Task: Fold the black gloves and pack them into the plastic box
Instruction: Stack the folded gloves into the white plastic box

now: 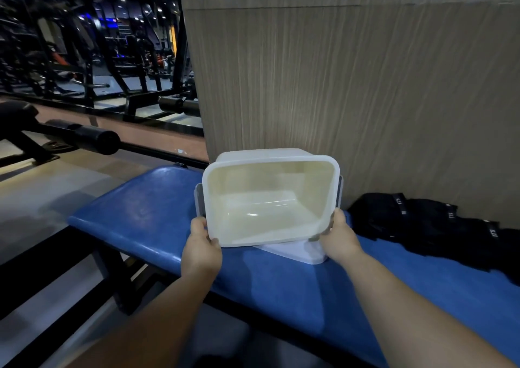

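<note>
We see a white translucent plastic box (253, 182) with smooth, glossy walls and a bright highlight on its inner bottom. Its grey side clips (198, 201) look like duller plastic. The blue padded bench (157, 199) is covered in smooth, vinyl-like upholstery, with a soft sheen at its far left end. To the right, the black cloth gloves (416, 224) are matt, with bands carrying pale lettering. The far tan wood-grain panel (365, 86) is matt with fine vertical streaks. Far left, the black gym machine frames (84, 80) look like painted metal. The near-left floor (42, 199) is smooth with a sheen.
</note>
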Tool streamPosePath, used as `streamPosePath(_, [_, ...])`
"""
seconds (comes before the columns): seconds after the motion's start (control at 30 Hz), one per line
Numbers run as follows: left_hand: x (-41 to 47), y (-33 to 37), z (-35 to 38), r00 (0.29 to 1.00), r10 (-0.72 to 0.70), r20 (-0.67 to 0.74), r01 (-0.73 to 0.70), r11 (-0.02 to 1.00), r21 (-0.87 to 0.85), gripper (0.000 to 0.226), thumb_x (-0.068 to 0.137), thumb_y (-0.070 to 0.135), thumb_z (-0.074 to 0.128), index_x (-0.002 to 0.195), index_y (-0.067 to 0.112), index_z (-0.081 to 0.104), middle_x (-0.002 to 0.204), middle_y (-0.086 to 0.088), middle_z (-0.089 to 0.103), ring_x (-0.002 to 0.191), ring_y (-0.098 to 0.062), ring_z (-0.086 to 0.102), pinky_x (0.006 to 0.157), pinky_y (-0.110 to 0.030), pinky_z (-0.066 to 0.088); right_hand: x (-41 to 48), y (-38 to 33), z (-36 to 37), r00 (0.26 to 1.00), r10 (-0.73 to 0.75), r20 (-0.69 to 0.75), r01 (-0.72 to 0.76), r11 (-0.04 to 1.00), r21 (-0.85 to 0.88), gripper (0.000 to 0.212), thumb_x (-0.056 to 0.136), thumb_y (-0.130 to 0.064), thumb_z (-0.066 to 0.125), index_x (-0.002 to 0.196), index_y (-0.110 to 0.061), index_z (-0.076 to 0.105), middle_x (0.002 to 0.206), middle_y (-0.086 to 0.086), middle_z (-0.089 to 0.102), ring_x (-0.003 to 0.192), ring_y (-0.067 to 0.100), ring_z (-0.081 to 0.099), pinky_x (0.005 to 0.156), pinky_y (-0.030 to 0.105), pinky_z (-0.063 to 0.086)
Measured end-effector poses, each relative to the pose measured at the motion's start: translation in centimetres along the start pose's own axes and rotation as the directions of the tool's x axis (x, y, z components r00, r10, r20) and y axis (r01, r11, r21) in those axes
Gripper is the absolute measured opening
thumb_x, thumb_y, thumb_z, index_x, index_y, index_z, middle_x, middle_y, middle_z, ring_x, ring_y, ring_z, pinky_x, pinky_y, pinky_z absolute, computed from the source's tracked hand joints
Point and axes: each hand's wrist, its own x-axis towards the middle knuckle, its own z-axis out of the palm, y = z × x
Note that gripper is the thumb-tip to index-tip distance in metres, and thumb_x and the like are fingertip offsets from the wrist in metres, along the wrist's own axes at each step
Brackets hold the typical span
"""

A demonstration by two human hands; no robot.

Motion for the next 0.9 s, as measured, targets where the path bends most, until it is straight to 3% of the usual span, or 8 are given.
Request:
streamPosePath(0.23, [1.5,-1.2,-1.5,0.999,-0.013,-0.050,0.012,1.000,-0.022,0.027,0.090,0.006,0.048,0.105,0.026,0.037,0.098,-0.002,0.062,0.087,-0.023,0.058,0.071,-0.034,0.041,2.2,-1.6,2.5,0.997,-0.055,0.049,0.055,0.998,0.011,0.037,0.090,-0.021,0.045,0.123,-0.035,0.035,0.099,-0.006,0.058,0.085,0.017,0.057,0.063,0.031,0.044])
streamPosePath(0.43, [1.6,-1.1,-0.7,1.000,0.027,-0.015,-0.028,0.998,-0.061,0.031,0.092,0.006,0.049,0.107,0.031,0.037,0.097,0.003,0.062,0.085,-0.014,0.059,0.063,-0.027,0.037,3.6,-0.2,2.5,0.997,-0.056,-0.054,0.057,0.998,0.015,0.050,0.090,-0.010,0.054,0.128,-0.036,0.036,0.092,-0.012,0.058,0.080,0.011,0.057,0.058,0.031,0.046])
streamPosePath(0.6, [1.8,-1.0,0.3,0.999,0.031,-0.007,-0.031,0.995,-0.093,0.033,0.093,0.007,0.052,0.114,0.029,0.038,0.097,0.005,0.059,0.082,-0.006,0.057,0.061,-0.018,0.038,4.2,1.4,2.3,0.994,-0.027,-0.108,0.037,0.995,0.089,0.054,0.087,-0.004,0.058,0.119,-0.043,0.041,0.093,-0.007,0.062,0.084,0.017,0.063,0.074,0.048,0.059])
streamPosePath(0.7, [1.8,-1.0,0.6,1.000,0.011,-0.018,-0.013,0.993,-0.114,0.034,0.093,0.007,0.053,0.113,0.030,0.038,0.095,0.007,0.060,0.081,-0.004,0.057,0.061,-0.018,0.039,4.5,1.8,2.3,0.988,-0.046,-0.144,0.057,0.996,0.073,0.049,0.088,-0.005,0.058,0.118,-0.041,0.043,0.093,0.000,0.062,0.082,0.019,0.064,0.074,0.048,0.059])
streamPosePath(0.9, [1.6,-0.8,0.9,0.999,-0.014,-0.029,0.010,0.990,-0.139,0.038,0.092,0.006,0.055,0.109,0.033,0.035,0.096,0.008,0.060,0.084,-0.007,0.060,0.065,-0.022,0.041,5.0,2.3,2.7,0.984,-0.061,-0.168,0.078,0.992,0.099,0.050,0.087,-0.007,0.059,0.122,-0.040,0.043,0.090,-0.001,0.062,0.082,0.020,0.064,0.075,0.047,0.059])
